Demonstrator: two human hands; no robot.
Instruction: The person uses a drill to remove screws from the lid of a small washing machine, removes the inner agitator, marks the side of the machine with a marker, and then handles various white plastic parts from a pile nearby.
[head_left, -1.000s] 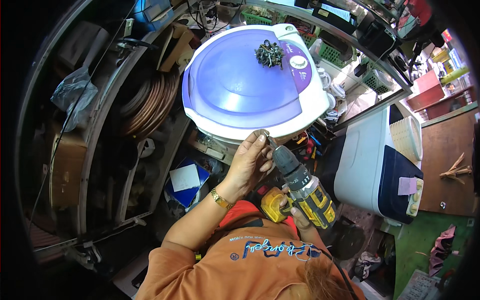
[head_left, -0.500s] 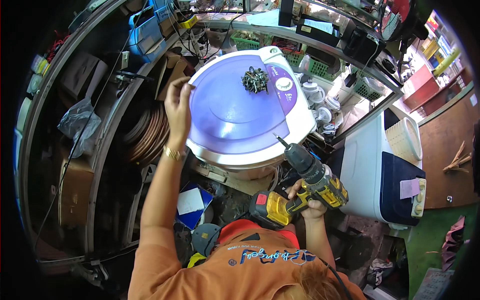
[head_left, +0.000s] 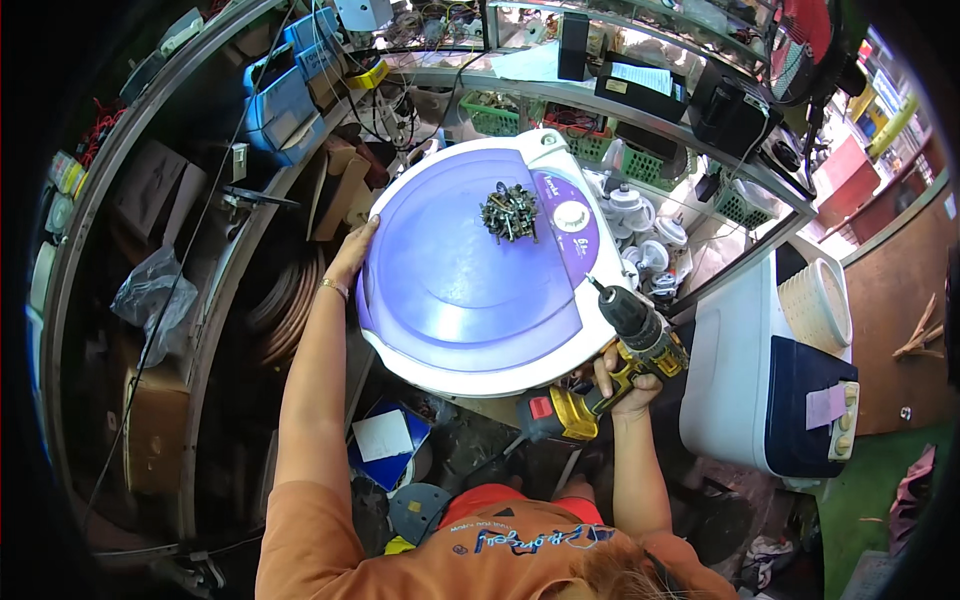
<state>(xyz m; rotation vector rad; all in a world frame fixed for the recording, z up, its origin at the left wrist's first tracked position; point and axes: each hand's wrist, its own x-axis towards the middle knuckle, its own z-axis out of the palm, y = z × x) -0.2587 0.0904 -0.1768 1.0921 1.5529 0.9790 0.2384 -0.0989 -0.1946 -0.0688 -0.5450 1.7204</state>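
Observation:
A round-topped white washing machine [head_left: 440,380] with a translucent purple lid [head_left: 440,270] stands before me. On the lid lies a heap of loose screws [head_left: 509,213], beside the dial [head_left: 571,216] on the purple control panel. My left hand [head_left: 352,252] is on the machine's left rim, with the fingers curled at the edge; part of them is hidden. At the front right, my right hand [head_left: 630,388] is wrapped round the handle of a yellow and black cordless drill [head_left: 640,335]. The drill's bit points up and away, over the machine's right edge.
Metal shelving with blue boxes [head_left: 285,110] and copper-coloured coils [head_left: 290,310] runs along the left. Green baskets [head_left: 490,115] and white plastic parts [head_left: 650,235] sit behind. A white and dark-blue cooler [head_left: 730,370] stands right, and a blue folder [head_left: 412,465] lies below.
The machine's top has come nearer to me, with the screws still on it. My left hand has gone from raised, bent fingers to the rim. The drill has shifted right.

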